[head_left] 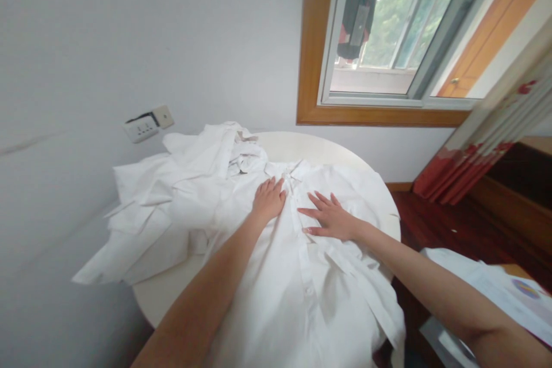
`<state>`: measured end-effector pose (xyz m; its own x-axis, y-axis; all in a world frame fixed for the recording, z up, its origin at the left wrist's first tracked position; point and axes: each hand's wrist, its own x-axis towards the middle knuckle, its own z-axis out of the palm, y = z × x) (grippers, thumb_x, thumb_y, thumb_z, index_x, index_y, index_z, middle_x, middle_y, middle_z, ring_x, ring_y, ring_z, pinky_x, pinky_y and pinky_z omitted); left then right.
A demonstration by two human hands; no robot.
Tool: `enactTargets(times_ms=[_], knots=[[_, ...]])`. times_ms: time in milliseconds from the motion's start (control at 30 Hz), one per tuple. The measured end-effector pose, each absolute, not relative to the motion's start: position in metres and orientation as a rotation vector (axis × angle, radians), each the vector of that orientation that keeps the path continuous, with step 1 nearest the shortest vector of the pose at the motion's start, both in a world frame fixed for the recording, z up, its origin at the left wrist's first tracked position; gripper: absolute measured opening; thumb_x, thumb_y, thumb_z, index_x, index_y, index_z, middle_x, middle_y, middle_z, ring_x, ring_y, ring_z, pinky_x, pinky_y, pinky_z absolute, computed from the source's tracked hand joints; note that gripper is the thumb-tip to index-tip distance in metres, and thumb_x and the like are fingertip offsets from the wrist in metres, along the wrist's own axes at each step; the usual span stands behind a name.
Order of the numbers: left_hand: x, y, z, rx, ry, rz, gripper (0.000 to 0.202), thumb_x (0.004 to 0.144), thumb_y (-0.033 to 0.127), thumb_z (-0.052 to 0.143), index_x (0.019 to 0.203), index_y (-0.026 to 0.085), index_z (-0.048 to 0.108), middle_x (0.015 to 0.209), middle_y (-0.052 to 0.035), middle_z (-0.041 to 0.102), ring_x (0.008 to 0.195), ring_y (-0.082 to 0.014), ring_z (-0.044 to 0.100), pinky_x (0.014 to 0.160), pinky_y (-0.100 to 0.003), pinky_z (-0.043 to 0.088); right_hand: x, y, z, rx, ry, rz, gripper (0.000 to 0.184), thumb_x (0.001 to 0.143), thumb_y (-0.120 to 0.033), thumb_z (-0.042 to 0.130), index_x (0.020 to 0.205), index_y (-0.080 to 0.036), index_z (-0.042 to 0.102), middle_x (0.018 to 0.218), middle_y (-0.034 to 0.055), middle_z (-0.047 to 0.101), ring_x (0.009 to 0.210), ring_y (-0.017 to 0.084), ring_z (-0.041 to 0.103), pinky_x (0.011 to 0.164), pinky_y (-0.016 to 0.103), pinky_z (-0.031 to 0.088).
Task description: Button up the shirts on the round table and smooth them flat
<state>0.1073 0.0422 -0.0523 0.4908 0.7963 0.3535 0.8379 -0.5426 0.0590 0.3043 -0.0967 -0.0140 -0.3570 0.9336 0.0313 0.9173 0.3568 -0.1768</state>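
Observation:
A white button-up shirt [310, 299] lies front side up on a round cream table [345, 146], its collar toward the wall and its lower part hanging over the near edge. My left hand [268, 200] rests on the shirt just left of the button strip, below the collar, fingers stretched out and close together. On the other side of the strip, my right hand [330, 217] lies flat on the chest with its fingers spread. Neither hand holds anything. To the left, a heap of more white cloth [172, 195] is bunched up and hangs past the table's edge.
A wall [215, 40] stands close behind the table, with a socket [141, 128] at left. Above and to the right is a wood-framed window [319, 114] beside a curtain [470, 152]. Papers or bags [483, 282] lie low at the right, near the dark red floor [414, 213].

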Motion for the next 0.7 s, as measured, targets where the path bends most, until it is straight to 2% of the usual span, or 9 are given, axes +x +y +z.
enactTargets(times_ms=[67, 133, 200, 300, 367, 533, 700], knots=[[0.107, 0.041, -0.051, -2.61, -1.438, -0.519, 0.049, 0.092, 0.037, 0.036, 0.138, 0.02, 0.042, 0.142, -0.012, 0.043, 0.131, -0.0267, 0.038, 0.108, -0.043, 0.029, 0.305, -0.085, 0.0, -1.738, -2.439, 0.273, 0.055, 0.085, -0.063, 0.044, 0.134, -0.037, 0.047, 0.144, 0.0073, 0.041, 0.133, 0.034, 0.034, 0.104, 0.059, 0.024], [0.107, 0.04, -0.05, -2.612, -1.444, -0.525, 0.049, 0.092, 0.038, 0.036, 0.138, 0.021, 0.041, 0.142, -0.0118, 0.043, 0.13, -0.0269, 0.039, 0.107, -0.044, 0.029, 0.305, -0.064, 0.014, -1.776, -2.351, 0.285, 0.043, 0.09, -0.051, 0.045, 0.129, -0.034, 0.053, 0.124, 0.0051, 0.061, 0.116, 0.027, 0.054, 0.098, 0.045, 0.037], [0.107, 0.04, -0.049, -2.611, -1.447, -0.535, 0.05, 0.092, 0.037, 0.037, 0.139, 0.022, 0.04, 0.142, -0.0118, 0.044, 0.13, -0.0269, 0.039, 0.107, -0.044, 0.03, 0.304, -0.036, 0.025, -1.82, -2.25, 0.226, 0.036, 0.093, -0.037, 0.042, 0.123, -0.028, 0.058, 0.108, 0.0043, 0.069, 0.101, 0.022, 0.062, 0.088, 0.033, 0.044], [0.108, 0.038, -0.047, -2.612, -1.445, -0.539, 0.05, 0.092, 0.037, 0.037, 0.14, 0.024, 0.039, 0.142, -0.0121, 0.044, 0.129, -0.0269, 0.04, 0.106, -0.044, 0.03, 0.296, 0.005, 0.025, -1.921, -2.132, 0.074, 0.035, 0.091, -0.023, 0.041, 0.121, -0.023, 0.059, 0.114, 0.0058, 0.066, 0.103, 0.02, 0.061, 0.086, 0.028, 0.044], [0.108, 0.037, -0.046, -2.61, -1.447, -0.53, 0.049, 0.092, 0.035, 0.037, 0.139, 0.025, 0.04, 0.142, -0.0117, 0.043, 0.129, -0.0268, 0.04, 0.106, -0.044, 0.03, 0.289, 0.024, 0.016, -1.998, -2.067, 0.028, 0.038, 0.09, -0.02, 0.041, 0.126, -0.023, 0.055, 0.115, 0.0071, 0.065, 0.105, 0.02, 0.06, 0.084, 0.029, 0.044], [0.108, 0.035, -0.046, -2.589, -1.461, -0.503, 0.047, 0.091, 0.034, 0.037, 0.137, 0.028, 0.043, 0.142, -0.0091, 0.043, 0.129, -0.0261, 0.039, 0.107, -0.044, 0.029, 0.277, 0.042, -0.016, -2.027, -2.029, -0.001, 0.037, 0.092, -0.025, 0.037, 0.126, -0.027, 0.054, 0.111, 0.0088, 0.066, 0.098, 0.023, 0.062, 0.078, 0.031, 0.046], [0.106, 0.035, -0.044, -2.587, -1.422, -0.492, 0.046, 0.092, 0.034, 0.037, 0.136, 0.026, 0.044, 0.141, -0.0099, 0.044, 0.128, -0.0259, 0.039, 0.106, -0.043, 0.029, 0.286, 0.046, -0.035, -1.912, -2.004, -0.006, 0.032, 0.094, -0.025, 0.035, 0.118, -0.025, 0.056, 0.111, 0.0072, 0.064, 0.099, 0.019, 0.06, 0.082, 0.029, 0.044]])
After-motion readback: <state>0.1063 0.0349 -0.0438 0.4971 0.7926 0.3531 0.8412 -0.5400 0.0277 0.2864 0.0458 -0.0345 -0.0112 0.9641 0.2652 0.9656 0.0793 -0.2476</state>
